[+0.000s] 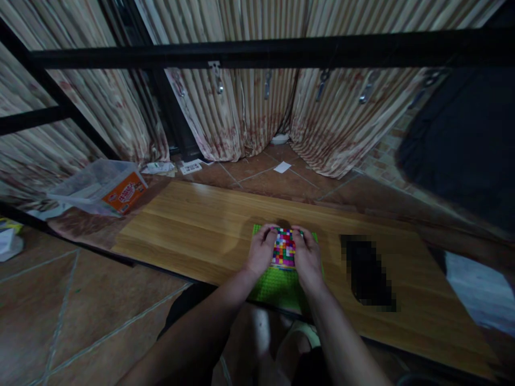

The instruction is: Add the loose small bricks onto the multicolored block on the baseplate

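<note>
Between my two hands is a block of small multicoloured building bricks (285,247), its studded face turned up toward me. My left hand (261,249) grips its left side, thumb along the top edge. The right side is held by my right hand (308,251), fingers wrapped behind it and partly hidden. Beneath lies a green studded baseplate (277,287), near the front edge of the wooden table. Whether the block touches the baseplate I cannot tell.
To the right on the wooden table (193,225) lies a dark pixelated object (368,273). A clear plastic bin (86,185) with an orange label stands beyond the left end. A black metal bar (257,53) with hanging hooks crosses in front of striped curtains (257,118). Papers (282,167) lie on the tiled floor.
</note>
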### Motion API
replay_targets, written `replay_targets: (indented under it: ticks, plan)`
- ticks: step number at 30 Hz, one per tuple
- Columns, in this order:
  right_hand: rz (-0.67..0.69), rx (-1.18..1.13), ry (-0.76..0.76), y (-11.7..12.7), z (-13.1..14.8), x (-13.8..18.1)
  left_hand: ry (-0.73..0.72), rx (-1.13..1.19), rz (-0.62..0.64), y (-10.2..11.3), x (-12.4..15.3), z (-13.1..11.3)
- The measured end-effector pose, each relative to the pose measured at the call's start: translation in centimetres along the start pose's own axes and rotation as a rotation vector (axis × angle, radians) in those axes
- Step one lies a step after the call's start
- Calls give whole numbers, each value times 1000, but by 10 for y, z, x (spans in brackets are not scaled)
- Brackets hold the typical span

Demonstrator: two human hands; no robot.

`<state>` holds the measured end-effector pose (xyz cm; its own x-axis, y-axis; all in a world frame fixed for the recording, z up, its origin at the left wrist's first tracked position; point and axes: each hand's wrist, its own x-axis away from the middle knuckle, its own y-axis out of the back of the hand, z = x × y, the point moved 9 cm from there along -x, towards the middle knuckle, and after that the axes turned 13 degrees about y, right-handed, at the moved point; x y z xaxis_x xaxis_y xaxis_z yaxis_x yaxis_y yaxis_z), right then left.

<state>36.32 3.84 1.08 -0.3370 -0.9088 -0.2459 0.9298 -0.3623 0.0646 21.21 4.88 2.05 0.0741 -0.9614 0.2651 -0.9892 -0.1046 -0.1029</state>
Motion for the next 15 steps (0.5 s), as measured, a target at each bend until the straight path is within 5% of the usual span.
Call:
replay_targets:
  ticks: [15]
  plan:
    - [33, 14, -94, -2, 4, 0, 28, 18, 67, -10, 1, -1]
